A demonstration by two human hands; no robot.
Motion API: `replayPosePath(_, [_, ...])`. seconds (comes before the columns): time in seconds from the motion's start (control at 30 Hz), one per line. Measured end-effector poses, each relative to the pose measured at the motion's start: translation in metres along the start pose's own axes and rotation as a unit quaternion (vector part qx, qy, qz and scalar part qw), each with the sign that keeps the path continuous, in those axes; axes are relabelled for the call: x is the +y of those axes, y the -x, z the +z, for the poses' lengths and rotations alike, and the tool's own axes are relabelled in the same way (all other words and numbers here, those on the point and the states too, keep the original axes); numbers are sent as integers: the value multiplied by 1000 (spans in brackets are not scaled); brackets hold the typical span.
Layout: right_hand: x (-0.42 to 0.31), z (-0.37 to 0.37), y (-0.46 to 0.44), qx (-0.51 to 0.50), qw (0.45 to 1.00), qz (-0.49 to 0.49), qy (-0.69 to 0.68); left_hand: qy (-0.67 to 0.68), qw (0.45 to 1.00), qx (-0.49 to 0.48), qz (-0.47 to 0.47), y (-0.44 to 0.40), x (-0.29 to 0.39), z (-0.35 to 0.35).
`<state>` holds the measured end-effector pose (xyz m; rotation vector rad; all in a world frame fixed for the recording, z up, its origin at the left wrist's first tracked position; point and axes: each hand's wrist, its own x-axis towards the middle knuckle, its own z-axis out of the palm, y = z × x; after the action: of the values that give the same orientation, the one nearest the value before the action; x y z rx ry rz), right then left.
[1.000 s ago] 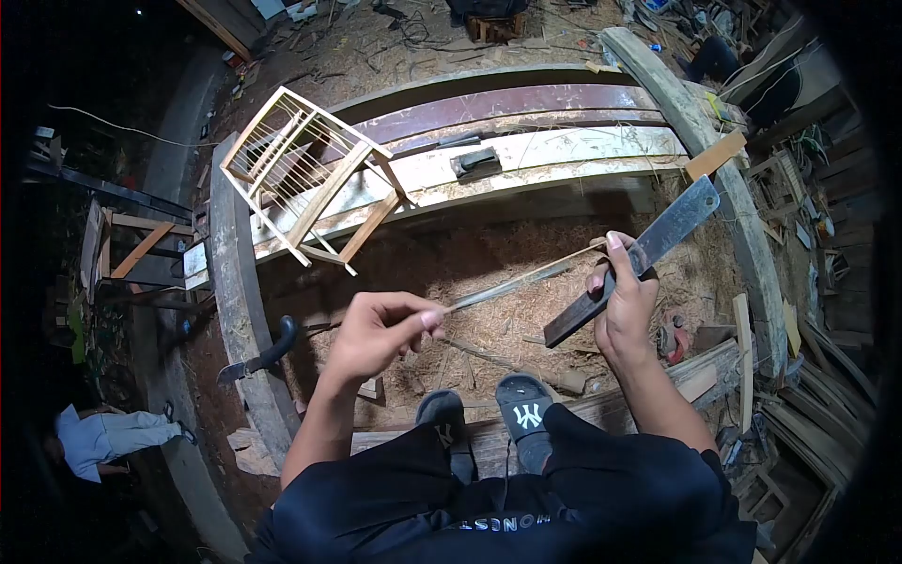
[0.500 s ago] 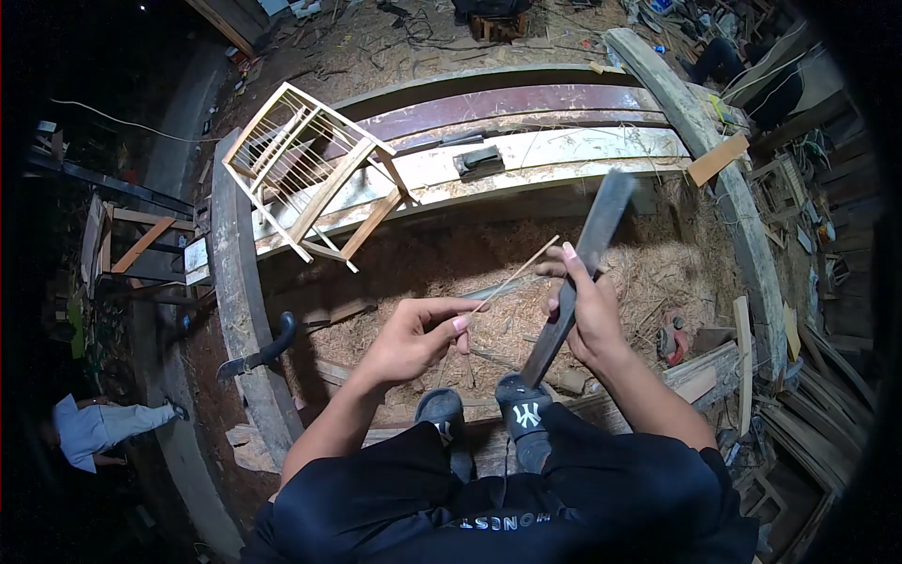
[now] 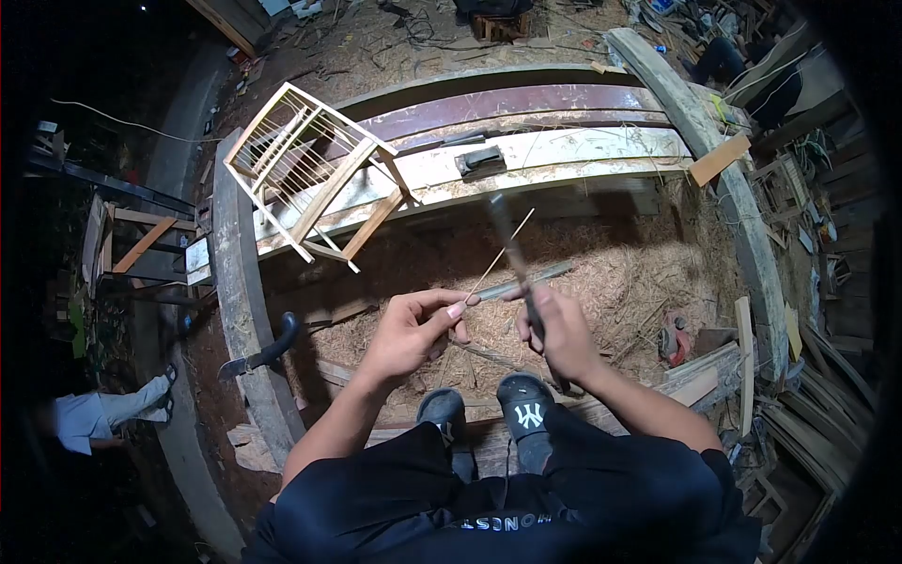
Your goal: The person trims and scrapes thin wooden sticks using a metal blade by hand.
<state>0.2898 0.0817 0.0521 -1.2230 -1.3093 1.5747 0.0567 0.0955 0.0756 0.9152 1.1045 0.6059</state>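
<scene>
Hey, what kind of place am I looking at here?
Probably an outdoor woodworking spot, at night by the dark surroundings: wood shavings litter the ground, a slatted wooden frame sits on the plank bench, and strips of wood are piled at the right.

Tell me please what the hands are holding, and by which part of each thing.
The left hand holds a thin stick near its lower end; the right hand, a bladed tool around its middle.

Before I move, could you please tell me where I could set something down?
The pale plank looks mostly bare between the black block and the right beam. It is crowded at its left end, by the wooden frame.
</scene>
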Motion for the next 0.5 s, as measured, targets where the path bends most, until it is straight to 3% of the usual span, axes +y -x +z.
replayPosePath(0.03, [1,4,2,0,1000,1,-1,-5,1000,3,1,0,-1,0])
replayPosePath(0.1, [-2,15,3,-8,987,-61,150,14,1000,-2,16,-1,-13,-4])
replayPosePath(0.27, [-17,21,2,-51,981,-26,187,78,996,11,38,1,-19,4])
replayPosePath(0.5, [-14,20,0,-9,965,-116,234,151,988,24,35,4,-19,11])
